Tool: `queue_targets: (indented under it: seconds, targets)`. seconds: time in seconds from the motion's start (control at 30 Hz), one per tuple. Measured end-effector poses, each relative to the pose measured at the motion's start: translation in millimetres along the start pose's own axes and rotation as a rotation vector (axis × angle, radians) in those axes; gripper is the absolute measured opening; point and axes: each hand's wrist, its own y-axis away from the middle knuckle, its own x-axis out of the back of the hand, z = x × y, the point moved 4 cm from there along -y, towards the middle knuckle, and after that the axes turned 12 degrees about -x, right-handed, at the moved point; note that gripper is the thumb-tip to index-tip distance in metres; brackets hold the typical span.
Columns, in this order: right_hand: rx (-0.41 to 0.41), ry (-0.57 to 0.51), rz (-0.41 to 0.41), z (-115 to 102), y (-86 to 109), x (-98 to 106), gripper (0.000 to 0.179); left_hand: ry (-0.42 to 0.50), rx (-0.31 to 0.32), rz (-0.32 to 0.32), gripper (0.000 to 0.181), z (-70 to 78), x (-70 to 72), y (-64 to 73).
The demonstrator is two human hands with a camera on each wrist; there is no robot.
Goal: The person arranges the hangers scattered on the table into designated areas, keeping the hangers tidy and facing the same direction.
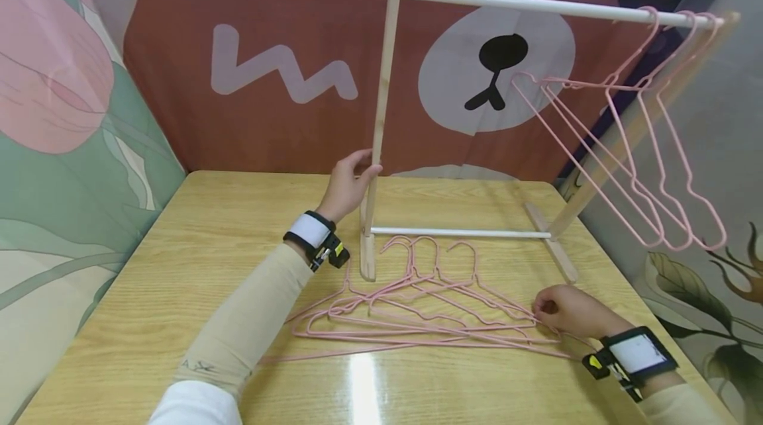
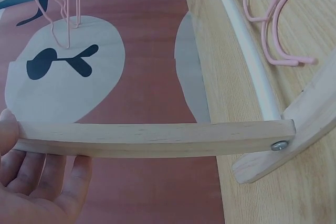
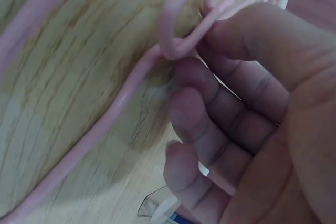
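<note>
My left hand (image 1: 348, 190) grips the left wooden upright (image 1: 384, 81) of a clothes rack, thumb on one side and fingers on the other. In the left wrist view, that upright (image 2: 157, 140) is bolted to its foot. At the right end of a pile of pink hangers (image 1: 475, 263) on the table, my right hand (image 1: 575, 311) pinches one hanger's wire. The right wrist view has this pink hanger (image 3: 167, 30) between thumb and index finger, the other fingers curled below. It crosses another hanger (image 3: 121, 95) on the wood.
Three pink hangers (image 1: 622, 130) hang near the right end of the rack's white top rod (image 1: 512, 0). A lower white rod (image 1: 459, 233) joins the uprights behind the pile. The wooden table (image 1: 179, 266) meets a printed cloth backdrop (image 1: 268, 127) at the back.
</note>
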Motion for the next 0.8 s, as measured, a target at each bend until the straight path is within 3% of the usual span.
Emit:
queue_targets:
  seconds: [0.3,0.53,0.67,0.8]
  targets:
    - [-0.042,0.047,0.052,-3.9,-1.6,-2.8,0.015,0.004,0.004,-0.009,0.037,-1.8,1.5,0.2]
    - [-0.065,-0.031,0.147,-4.4,0.7,0.7,0.007,0.009,0.006,-0.01,0.037,0.3,1.0,-0.6]
    - [-0.043,-0.081,0.162,-5.7,3.5,6.5,0.011,0.011,0.006,-0.008,0.037,-0.8,0.8,0.2]
    - [0.038,-0.11,0.141,-7.9,6.9,11.2,0.018,0.015,0.002,-0.009,0.037,-1.8,1.3,0.7]
